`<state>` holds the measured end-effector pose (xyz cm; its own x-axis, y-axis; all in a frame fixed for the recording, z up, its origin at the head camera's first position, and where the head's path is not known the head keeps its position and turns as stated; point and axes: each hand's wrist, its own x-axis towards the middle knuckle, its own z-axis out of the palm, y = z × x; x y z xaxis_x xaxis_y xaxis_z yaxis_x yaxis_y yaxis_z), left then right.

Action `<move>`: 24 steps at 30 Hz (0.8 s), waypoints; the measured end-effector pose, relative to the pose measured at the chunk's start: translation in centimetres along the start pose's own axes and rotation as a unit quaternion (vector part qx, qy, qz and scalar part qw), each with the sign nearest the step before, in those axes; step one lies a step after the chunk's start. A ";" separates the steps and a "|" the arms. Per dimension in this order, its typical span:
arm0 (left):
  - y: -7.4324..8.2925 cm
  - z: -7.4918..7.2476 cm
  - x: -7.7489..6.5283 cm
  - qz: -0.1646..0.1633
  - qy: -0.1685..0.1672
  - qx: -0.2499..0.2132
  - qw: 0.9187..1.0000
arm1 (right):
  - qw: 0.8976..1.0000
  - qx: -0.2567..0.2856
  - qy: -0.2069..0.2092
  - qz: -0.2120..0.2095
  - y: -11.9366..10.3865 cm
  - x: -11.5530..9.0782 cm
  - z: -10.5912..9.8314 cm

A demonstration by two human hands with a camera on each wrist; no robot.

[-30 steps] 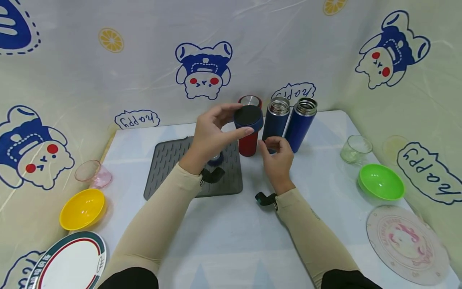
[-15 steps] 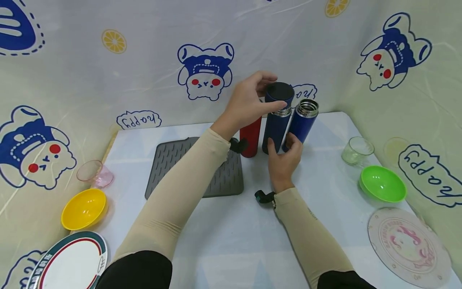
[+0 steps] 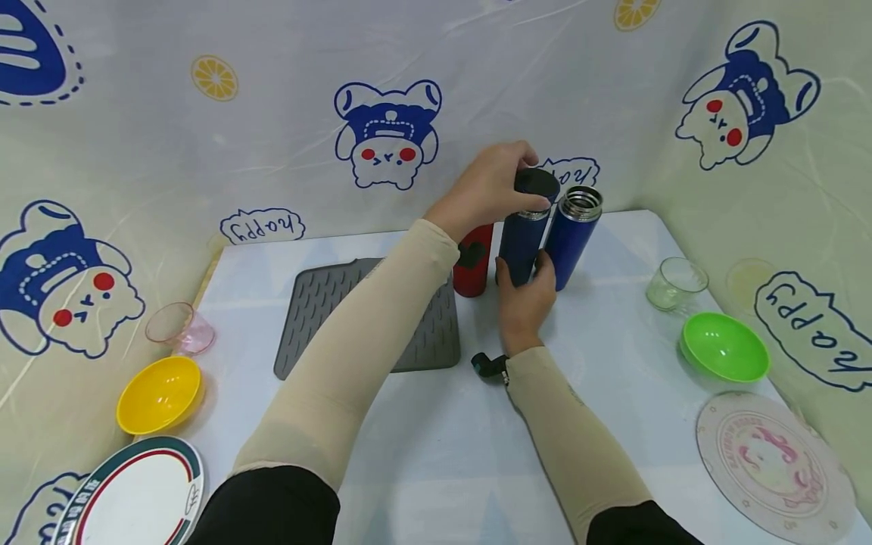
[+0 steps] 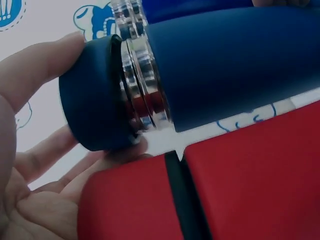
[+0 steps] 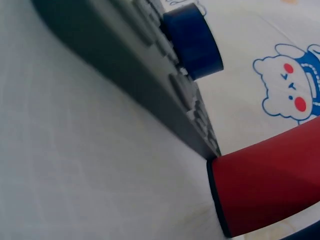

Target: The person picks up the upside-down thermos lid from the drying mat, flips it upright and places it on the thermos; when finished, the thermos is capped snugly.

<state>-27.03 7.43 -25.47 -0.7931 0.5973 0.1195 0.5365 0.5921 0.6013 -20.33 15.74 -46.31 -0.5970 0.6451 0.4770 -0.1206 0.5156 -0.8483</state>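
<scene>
The left hand [image 3: 493, 182] has thumb and fingers clamped on a dark lid [image 3: 537, 182] at the steel neck of the dark blue bottle [image 3: 523, 246]; the right hand [image 3: 527, 303] grips that bottle's lower body. Neck metal shows below the lid, so a tilted press could bind it crooked, and a slack right grip might let the bottle spin. A sideways jerk could topple the red bottle [image 3: 470, 283] to its left or the uncapped bright blue bottle [image 3: 574, 238] just right.

Counted outward: three bottles; two loose lids, the second lid [image 5: 194, 42] on one grey mat [image 3: 316, 310] left of the dark blue bottle; and well apart from that bottle, one each side, two bowls (yellow bowl [image 3: 160, 395], green bowl [image 3: 725, 347]), two glasses, two plates.
</scene>
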 end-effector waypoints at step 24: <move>1.7 -0.8 2.1 0.041 -0.128 0.153 0.979 | 0.998 -0.051 -0.020 0.026 0.5 0.5 0.0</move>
<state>-28.04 9.28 -23.56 -0.6663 0.7427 -0.0668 0.6879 0.6468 0.3293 -20.73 16.34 -46.54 -0.6323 0.6503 0.4211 -0.0090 0.5374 -0.8433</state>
